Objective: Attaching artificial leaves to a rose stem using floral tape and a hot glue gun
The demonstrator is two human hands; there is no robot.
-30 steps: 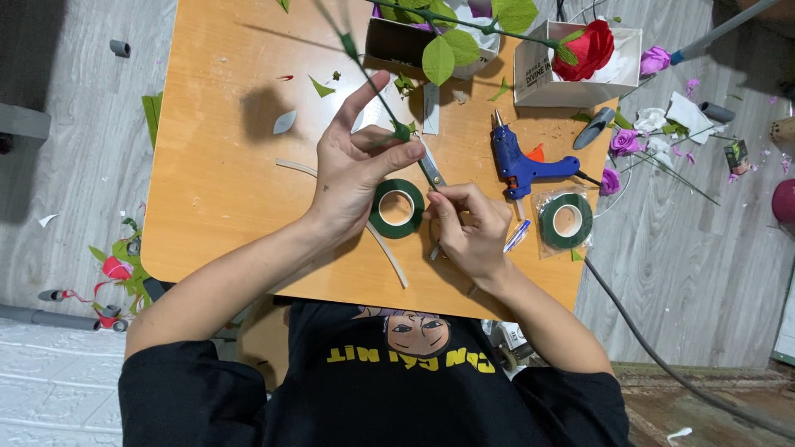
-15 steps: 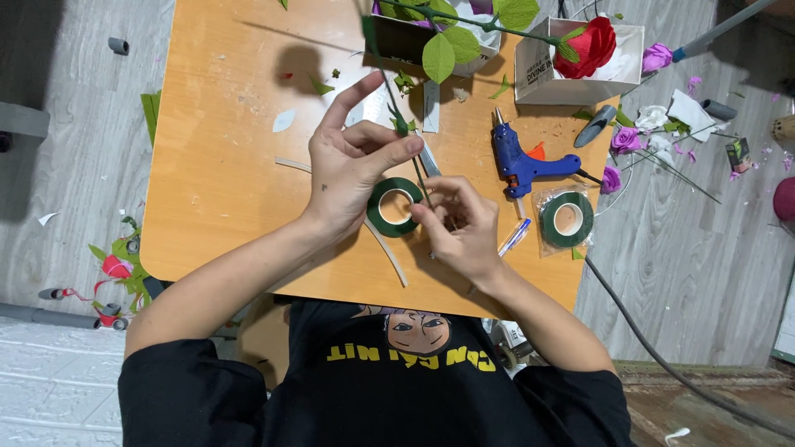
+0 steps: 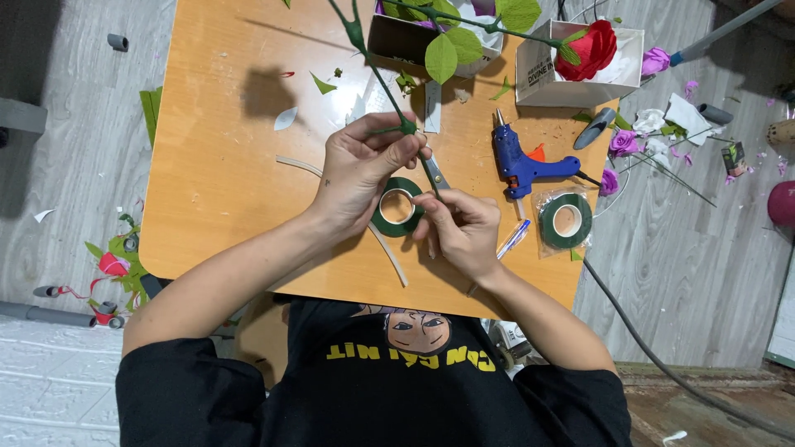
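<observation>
Your left hand (image 3: pixel 364 170) has folded since 1 second ago. Back then its first finger stuck straight out; now all the fingers curl in and pinch the green stem (image 3: pixel 377 79). Your right hand (image 3: pixel 460 228) has stayed in about the same spot, just under the stem's low end.

You hold the stem near the middle of the table (image 3: pixel 215 165), and it runs up past the far edge. Your right hand's fingers are pinched on something thin at the stem's low end. It looks like a strip of green tape, but it is too small to tell for sure. The green tape roll (image 3: pixel 397 207) lies flat on the table, between your 2 hands and partly under them.

A 2nd tape roll (image 3: pixel 566 221), in a clear bag, sits near the right edge. The blue glue gun (image 3: pixel 522 161) lies just beside it, toward the far edge. A white box with a red rose (image 3: pixel 592 45) stands at the far right corner.

What could go wrong: the stem is long and thin, so it could spin or slip if your left hand lets go a bit. The tape strip could tear if you pull too hard. The glue gun may be hot and lies near your right hand, so a wide move could bump it.
</observation>
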